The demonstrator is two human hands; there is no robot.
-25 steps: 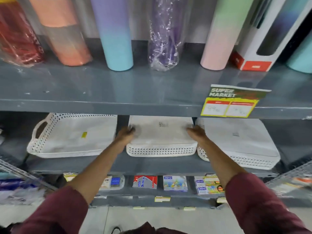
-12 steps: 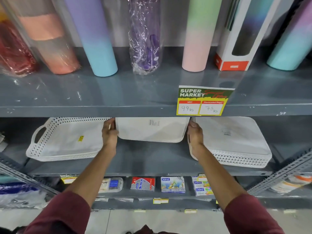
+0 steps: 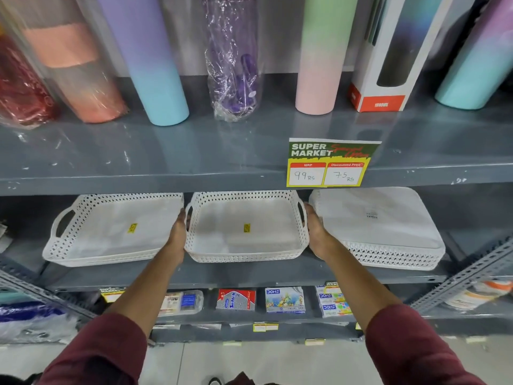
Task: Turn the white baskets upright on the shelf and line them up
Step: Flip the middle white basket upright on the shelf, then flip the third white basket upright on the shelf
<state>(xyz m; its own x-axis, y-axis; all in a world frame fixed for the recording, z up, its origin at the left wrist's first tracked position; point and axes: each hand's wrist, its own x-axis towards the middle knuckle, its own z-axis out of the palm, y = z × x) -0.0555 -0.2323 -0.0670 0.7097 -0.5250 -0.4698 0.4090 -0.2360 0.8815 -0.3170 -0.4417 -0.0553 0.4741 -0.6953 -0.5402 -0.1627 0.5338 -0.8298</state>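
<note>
Three white perforated baskets sit in a row on the grey middle shelf (image 3: 249, 273). The left basket (image 3: 111, 232) is upright, with a yellow sticker inside. The middle basket (image 3: 244, 229) is upright too, open side up, also with a yellow sticker. My left hand (image 3: 177, 234) grips its left handle side and my right hand (image 3: 315, 232) grips its right handle side. The right basket (image 3: 383, 232) lies upside down, its flat bottom facing up, close against my right hand.
The upper shelf (image 3: 194, 157) overhangs the baskets and carries tall bottles, a boxed bottle (image 3: 388, 65) and a price tag (image 3: 330, 165). A lower shelf holds small stationery packs (image 3: 284, 300). Slanted metal braces (image 3: 466, 276) flank both shelf ends.
The middle basket went from upside down, through tilted in both hands, to upright on the shelf between the other two. Both hands stayed on its sides.
</note>
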